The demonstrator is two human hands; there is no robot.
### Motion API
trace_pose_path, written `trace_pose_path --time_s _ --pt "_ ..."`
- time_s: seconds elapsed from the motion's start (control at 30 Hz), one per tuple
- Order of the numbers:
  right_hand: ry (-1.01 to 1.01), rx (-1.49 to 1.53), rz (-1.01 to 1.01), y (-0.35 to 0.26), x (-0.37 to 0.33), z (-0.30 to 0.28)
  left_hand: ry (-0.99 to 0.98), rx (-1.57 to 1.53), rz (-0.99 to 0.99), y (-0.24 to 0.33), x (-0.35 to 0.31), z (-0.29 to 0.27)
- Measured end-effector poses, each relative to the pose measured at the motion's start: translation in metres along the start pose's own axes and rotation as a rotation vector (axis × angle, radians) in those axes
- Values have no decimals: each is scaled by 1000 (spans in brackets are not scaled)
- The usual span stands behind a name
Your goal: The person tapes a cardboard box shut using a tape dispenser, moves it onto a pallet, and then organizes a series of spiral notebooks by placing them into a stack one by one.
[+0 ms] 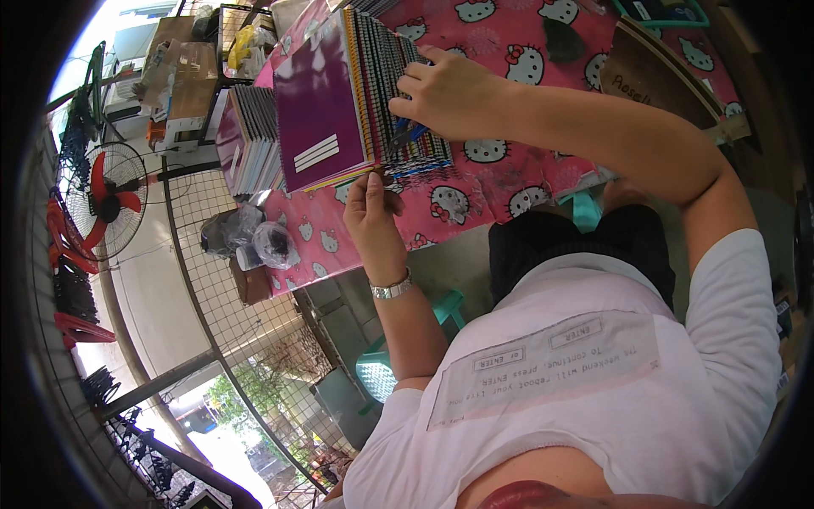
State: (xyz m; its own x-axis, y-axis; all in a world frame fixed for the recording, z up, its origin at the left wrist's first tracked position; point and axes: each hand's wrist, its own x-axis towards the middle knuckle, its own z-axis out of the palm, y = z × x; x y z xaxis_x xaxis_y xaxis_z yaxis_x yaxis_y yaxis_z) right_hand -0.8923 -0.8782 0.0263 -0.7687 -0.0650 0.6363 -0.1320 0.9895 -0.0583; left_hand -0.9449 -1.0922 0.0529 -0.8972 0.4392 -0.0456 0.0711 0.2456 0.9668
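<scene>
A stack of spiral-bound notebooks lies on the table, its coils side by side toward me. On the near end is a notebook with a purple cover (318, 102) and a yellow coil (363, 93). My left hand (373, 208) is closed, thumb and finger pinching the lower end of that coil at the notebook's corner. Over the row of coils, my right hand (454, 93) curls closed around blue-handled pliers (409, 133); their dark jaws point toward the yellow coil. Its palm side is hidden, so part of the grip cannot be seen.
A pink patterned cloth (487, 174) covers the table. More notebooks (254, 140) are stacked at the left. Plastic-wrapped items (273, 244) sit by the table's left edge. A brown board (666, 72) and green tray (666, 13) lie far right; a red-bladed fan (106, 202) stands left.
</scene>
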Motion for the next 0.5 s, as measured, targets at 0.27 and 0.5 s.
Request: trace_pose_path --time_s 0.27,0.5 --pt "-87 -12 -39 -11 9 -5 -43 -89 7 -5 2 3" --pt "-189 18 30 -6 -1 2 -50 -218 -28 -13 4 -3"
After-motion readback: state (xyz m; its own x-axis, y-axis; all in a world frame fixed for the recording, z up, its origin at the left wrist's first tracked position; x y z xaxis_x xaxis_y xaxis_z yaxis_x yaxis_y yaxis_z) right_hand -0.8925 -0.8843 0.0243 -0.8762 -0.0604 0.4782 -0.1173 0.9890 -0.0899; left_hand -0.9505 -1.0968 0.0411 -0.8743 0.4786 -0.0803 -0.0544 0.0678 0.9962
